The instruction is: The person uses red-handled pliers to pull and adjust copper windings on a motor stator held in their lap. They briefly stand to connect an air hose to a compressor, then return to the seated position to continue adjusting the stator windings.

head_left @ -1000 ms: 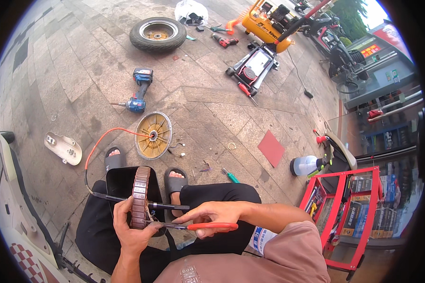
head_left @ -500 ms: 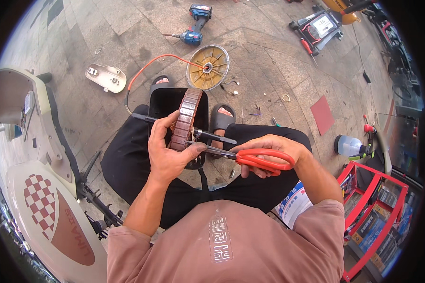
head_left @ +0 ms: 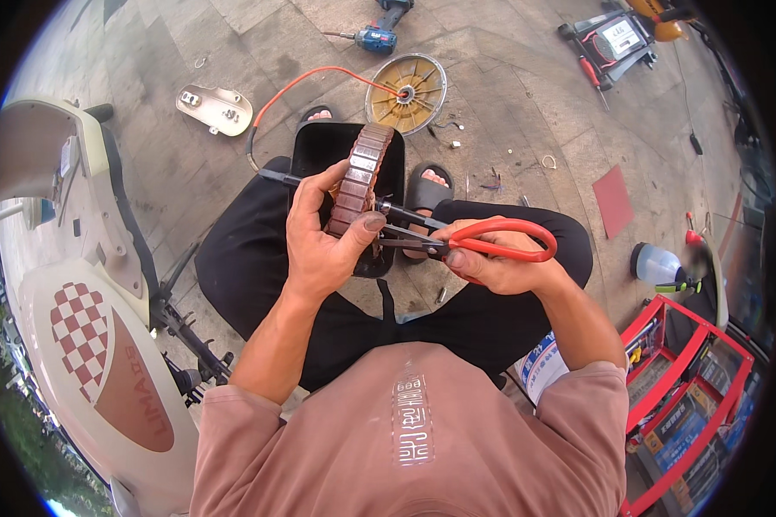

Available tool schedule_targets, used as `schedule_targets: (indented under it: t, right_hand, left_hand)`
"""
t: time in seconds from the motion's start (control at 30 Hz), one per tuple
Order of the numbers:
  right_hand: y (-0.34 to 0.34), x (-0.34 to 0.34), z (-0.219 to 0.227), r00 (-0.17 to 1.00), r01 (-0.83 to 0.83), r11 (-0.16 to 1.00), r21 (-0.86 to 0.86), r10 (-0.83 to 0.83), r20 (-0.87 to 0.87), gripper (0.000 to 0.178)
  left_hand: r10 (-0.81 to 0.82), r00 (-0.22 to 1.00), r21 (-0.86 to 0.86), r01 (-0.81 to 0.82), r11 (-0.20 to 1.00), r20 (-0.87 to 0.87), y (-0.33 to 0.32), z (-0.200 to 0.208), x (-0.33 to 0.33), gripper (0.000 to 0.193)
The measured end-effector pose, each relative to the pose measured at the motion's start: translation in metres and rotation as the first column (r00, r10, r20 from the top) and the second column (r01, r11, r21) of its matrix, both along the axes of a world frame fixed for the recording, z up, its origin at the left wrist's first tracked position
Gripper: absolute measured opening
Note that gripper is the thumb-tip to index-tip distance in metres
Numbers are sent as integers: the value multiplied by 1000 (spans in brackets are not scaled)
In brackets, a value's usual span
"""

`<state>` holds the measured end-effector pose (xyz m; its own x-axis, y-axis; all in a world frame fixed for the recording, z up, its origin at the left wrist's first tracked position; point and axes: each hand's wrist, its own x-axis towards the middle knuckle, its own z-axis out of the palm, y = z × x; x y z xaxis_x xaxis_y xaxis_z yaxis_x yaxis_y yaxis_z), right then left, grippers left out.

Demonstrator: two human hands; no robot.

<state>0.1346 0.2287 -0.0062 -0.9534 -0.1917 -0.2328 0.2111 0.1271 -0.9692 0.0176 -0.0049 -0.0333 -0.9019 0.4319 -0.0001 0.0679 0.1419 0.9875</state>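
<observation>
Red handles are showing on the scissors [head_left: 491, 243]; the wound ring [head_left: 359, 183] is showing coppery brown. The disc [head_left: 407, 93] on the floor is looking pale yellow, its cable [head_left: 306, 82] orange. A red-and-white checker pattern is marking the cream scooter panel [head_left: 82, 336].

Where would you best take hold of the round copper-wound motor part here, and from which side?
By its outer rim, from the person's left. The motor part stands on edge on its axle, the left hand already wraps that rim, and the scissors in the right hand occupy the other side.
</observation>
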Motion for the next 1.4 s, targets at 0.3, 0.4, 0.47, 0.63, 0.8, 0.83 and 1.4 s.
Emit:
schedule_targets:
  t: [0.3, 0.4, 0.47, 0.63, 0.8, 0.83, 1.4]
  right_hand:
    - [-15, -14, -2, 959, 108, 961, 255, -33, -282, 17]
    - [-14, -13, -1, 980, 127, 977, 173, -96, -176, 16]
    - [-11, -12, 2, 996, 88, 996, 32, -88, 12, 16]
    - [-6, -5, 10, 995, 87, 922, -378, -101, -17, 23]
    - [-3, -5, 11, 952, 237, 881, -409, -294, -82, 40]
    - [-3, -6, 9, 938, 254, 885, -390, -324, -126, 39]
    - [-21, -14, 31, 997, 77, 977, 201, -72, -29, 20]
  left_hand:
    - [-19, 998, 43, 22, 999, -67, 1, -2, -2, 56]
    - [-65, 995, 24, 67, 997, -76, -1, -1, -2, 52]
    - [-61, 997, 35, 63, 997, -56, -1, -1, -2, 50]
    - [-11, 999, 56, 13, 998, -31, 0, -1, -3, 45]
    - [-4, 1000, 84, 6, 996, -24, 1, 0, -1, 44]
    - [-3, 1000, 91, 5, 996, -30, 2, 0, -1, 44]
    - [21, 998, 169, -30, 985, 56, 6, 5, 0, 38]
